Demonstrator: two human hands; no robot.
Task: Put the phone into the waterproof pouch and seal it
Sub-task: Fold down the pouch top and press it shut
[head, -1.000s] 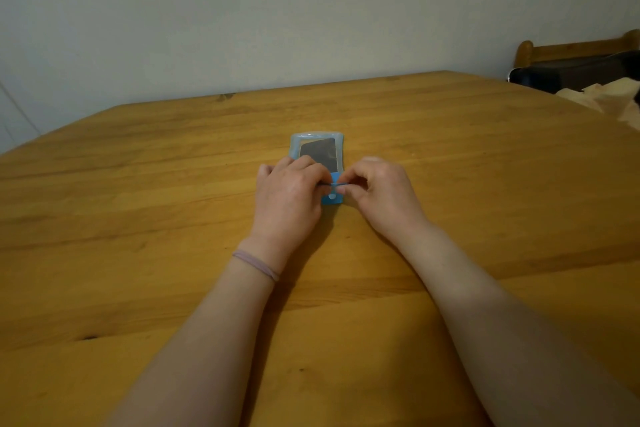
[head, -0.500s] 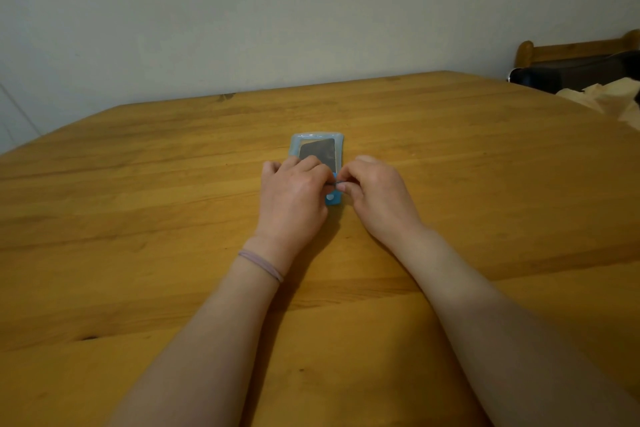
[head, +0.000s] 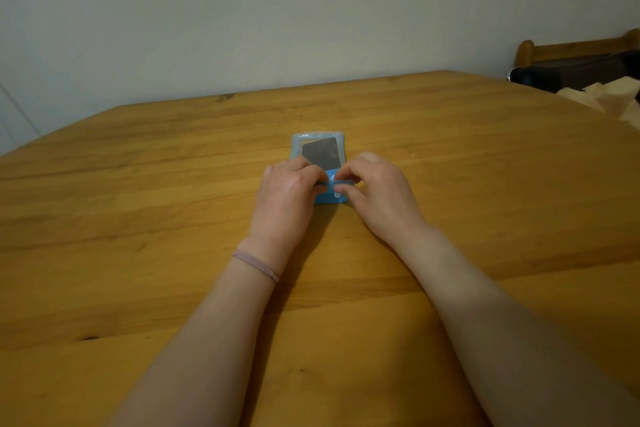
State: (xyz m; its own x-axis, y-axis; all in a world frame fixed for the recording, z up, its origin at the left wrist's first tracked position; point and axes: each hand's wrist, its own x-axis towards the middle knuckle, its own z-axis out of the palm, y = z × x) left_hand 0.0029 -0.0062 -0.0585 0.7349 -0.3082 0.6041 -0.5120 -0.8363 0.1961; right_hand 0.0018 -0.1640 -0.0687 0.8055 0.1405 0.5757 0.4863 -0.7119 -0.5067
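Observation:
A light blue waterproof pouch (head: 298, 142) lies flat on the wooden table (head: 138, 201), its far end pointing away from me. The dark phone (head: 320, 151) shows through its clear window, inside the pouch. My left hand (head: 287, 191) and my right hand (head: 381, 191) rest on the near end of the pouch, fingertips pinching the blue closure strip (head: 334, 189) from both sides. The hands hide most of the near end and the closure's exact state.
A wooden chair back (head: 581, 45) with dark items and crumpled beige paper (head: 609, 99) stands at the table's far right corner. A pale wall with a grey mark runs behind the table.
Both hands stay on the pouch's near end. The fingers have shifted slightly on the closure strip, with more of the blue flap showing between them now.

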